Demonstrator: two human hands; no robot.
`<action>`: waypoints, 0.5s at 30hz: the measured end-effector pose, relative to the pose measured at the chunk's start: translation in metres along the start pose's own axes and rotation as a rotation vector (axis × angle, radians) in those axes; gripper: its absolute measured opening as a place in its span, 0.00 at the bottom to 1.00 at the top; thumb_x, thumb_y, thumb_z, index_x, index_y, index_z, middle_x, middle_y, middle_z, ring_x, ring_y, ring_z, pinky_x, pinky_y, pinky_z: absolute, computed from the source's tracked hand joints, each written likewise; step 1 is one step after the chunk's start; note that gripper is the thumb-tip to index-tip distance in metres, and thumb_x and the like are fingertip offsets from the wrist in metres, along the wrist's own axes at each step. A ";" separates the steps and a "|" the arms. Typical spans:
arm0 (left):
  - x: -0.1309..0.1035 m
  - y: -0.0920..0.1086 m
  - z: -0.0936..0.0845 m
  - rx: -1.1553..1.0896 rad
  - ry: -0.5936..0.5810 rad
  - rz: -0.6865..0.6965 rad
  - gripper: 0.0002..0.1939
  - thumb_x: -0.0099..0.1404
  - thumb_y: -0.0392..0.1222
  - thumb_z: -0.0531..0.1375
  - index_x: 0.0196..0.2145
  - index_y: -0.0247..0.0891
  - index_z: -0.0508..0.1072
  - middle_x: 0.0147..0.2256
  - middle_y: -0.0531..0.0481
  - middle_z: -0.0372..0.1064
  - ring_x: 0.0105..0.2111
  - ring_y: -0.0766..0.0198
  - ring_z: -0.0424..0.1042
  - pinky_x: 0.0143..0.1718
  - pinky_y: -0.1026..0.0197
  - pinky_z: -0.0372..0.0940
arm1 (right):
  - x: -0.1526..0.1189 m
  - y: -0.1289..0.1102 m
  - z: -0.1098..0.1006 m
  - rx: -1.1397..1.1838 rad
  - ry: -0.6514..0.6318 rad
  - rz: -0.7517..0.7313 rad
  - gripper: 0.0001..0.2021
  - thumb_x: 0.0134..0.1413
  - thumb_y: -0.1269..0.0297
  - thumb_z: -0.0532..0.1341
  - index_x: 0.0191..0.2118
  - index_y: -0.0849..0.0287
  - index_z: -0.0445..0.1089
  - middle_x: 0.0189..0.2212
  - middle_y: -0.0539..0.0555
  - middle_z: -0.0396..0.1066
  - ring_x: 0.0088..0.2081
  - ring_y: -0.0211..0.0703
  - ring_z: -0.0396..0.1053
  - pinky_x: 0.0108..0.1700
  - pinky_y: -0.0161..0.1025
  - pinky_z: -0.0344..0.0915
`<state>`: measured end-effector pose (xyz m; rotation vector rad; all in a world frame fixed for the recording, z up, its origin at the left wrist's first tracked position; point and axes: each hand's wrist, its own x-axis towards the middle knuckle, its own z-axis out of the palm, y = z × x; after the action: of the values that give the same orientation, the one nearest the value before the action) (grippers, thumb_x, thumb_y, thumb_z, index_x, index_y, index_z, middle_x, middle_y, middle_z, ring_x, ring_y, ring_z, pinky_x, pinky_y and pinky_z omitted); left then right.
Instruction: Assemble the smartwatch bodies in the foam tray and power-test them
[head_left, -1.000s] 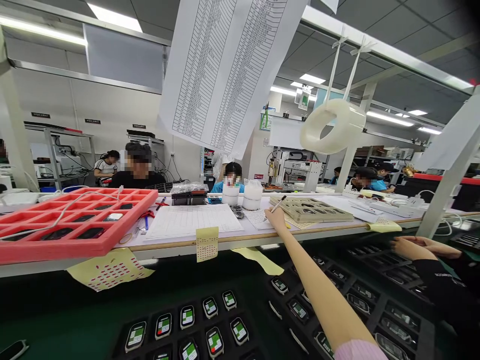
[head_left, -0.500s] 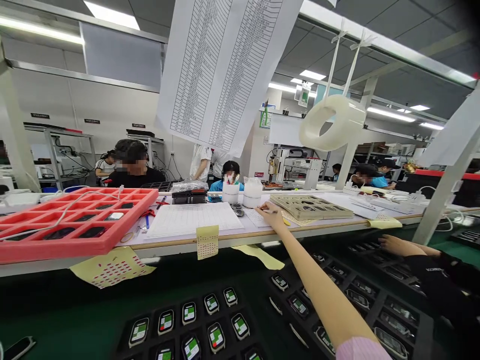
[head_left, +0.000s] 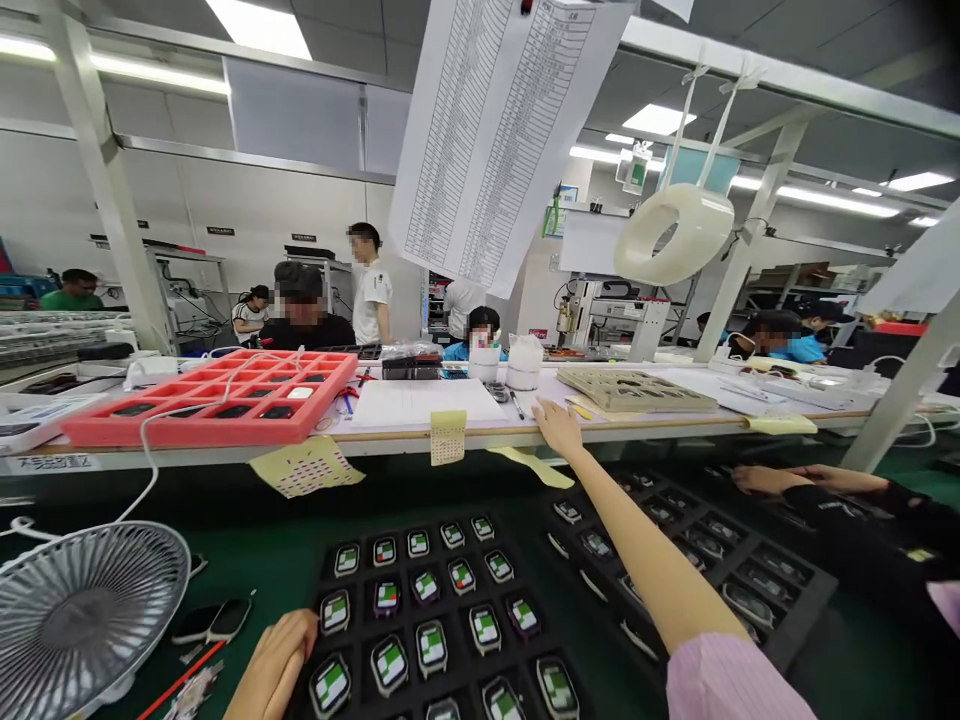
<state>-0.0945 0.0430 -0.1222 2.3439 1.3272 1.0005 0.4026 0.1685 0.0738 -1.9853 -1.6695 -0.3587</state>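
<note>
My right hand (head_left: 559, 428) rests at the front edge of the raised shelf (head_left: 405, 433), fingers reaching forward and apart from a pen (head_left: 517, 404) that lies just left of them. At the lower left, my left hand (head_left: 279, 650) is closed against the left edge of a black foam tray (head_left: 352, 682), its fingertips partly hidden. Rows of smartwatches (head_left: 431, 646) sit in this tray, their lit screens showing green and white blocks. Under my right forearm a second black tray (head_left: 799, 600) holds more watches with dark screens.
A grey fan (head_left: 90, 620) stands at the left. On the shelf are a red foam tray (head_left: 217, 400), paper sheets (head_left: 420, 402), white cups (head_left: 525, 362) and a beige tray (head_left: 637, 390). A co-worker's hands (head_left: 765, 480) are at the right. A tape roll (head_left: 675, 235) hangs above.
My right hand has let go of the pen, which now lies on the shelf. My left hand has come into view at the lit watches' tray. The view has shifted left and down.
</note>
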 end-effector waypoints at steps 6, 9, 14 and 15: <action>0.000 0.005 -0.011 -0.072 -0.142 0.091 0.17 0.68 0.45 0.40 0.27 0.38 0.61 0.33 0.45 0.67 0.37 0.59 0.67 0.39 0.59 0.61 | -0.127 -0.037 -0.033 0.075 -0.147 -0.057 0.25 0.64 0.56 0.43 0.65 0.56 0.49 0.64 0.59 0.46 0.65 0.49 0.43 0.62 0.57 0.43; -0.005 0.002 -0.009 -0.103 -0.147 0.105 0.16 0.67 0.44 0.41 0.28 0.38 0.61 0.35 0.45 0.67 0.39 0.59 0.66 0.39 0.59 0.60 | -0.213 -0.057 -0.066 0.180 -0.129 -0.144 0.26 0.65 0.54 0.44 0.66 0.52 0.44 0.66 0.53 0.37 0.66 0.48 0.37 0.65 0.57 0.33; -0.002 0.002 -0.002 -0.155 -0.105 0.086 0.17 0.67 0.45 0.41 0.26 0.38 0.61 0.33 0.46 0.68 0.38 0.58 0.67 0.40 0.57 0.62 | -0.359 -0.068 -0.086 0.303 0.008 0.004 0.21 0.66 0.60 0.45 0.63 0.47 0.51 0.65 0.49 0.43 0.66 0.50 0.37 0.64 0.56 0.44; 0.000 0.002 -0.001 -0.163 -0.093 0.082 0.17 0.66 0.45 0.41 0.25 0.38 0.62 0.33 0.46 0.68 0.38 0.57 0.68 0.40 0.57 0.62 | -0.382 -0.066 -0.082 0.306 -0.021 0.049 0.21 0.66 0.59 0.45 0.63 0.46 0.52 0.65 0.49 0.44 0.66 0.51 0.37 0.63 0.57 0.47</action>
<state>-0.0940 0.0417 -0.1210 2.3071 1.0810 0.9708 0.2696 -0.1868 -0.0395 -1.8031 -1.5783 -0.0582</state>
